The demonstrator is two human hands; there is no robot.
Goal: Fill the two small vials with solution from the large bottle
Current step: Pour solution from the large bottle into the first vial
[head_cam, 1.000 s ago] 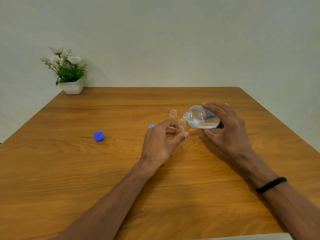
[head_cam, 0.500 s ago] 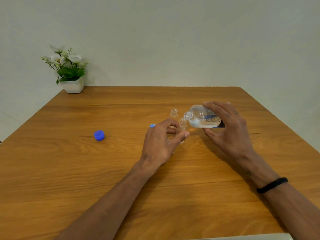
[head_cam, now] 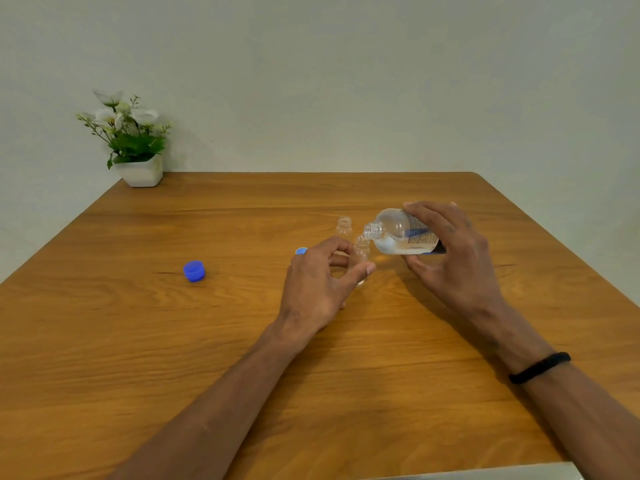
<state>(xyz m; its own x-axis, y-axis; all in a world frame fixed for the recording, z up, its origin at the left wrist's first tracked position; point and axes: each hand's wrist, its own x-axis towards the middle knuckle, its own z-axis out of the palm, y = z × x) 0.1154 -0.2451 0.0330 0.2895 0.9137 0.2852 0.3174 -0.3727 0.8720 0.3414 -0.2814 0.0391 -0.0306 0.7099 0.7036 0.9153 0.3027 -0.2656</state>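
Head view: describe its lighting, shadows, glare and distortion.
Head view: soft, even light; faint shadows fall on the table under the left hand and right hand. A small bright glint lies beside the held vial below the large bottle. Wide-angle lens bows the table's far edge; clear glass is hard to read.

A: Backdrop?
B: Plain pale grey-green wall (head_cam: 346, 81), no marks, soft even light w/ faint shadows.
A: Furniture?
B: One wooden bench (head_cam: 104, 341), warm brown grain, rounded corner at approx 1 o'clock. Far edge sits against the wall.
A: Anything decorative?
B: Small white pot w/ white flowers & green leaves (head_cam: 133, 143) at the 10 o'clock corner, right by the wall. Pale strip at the near edge, 5 o'clock.
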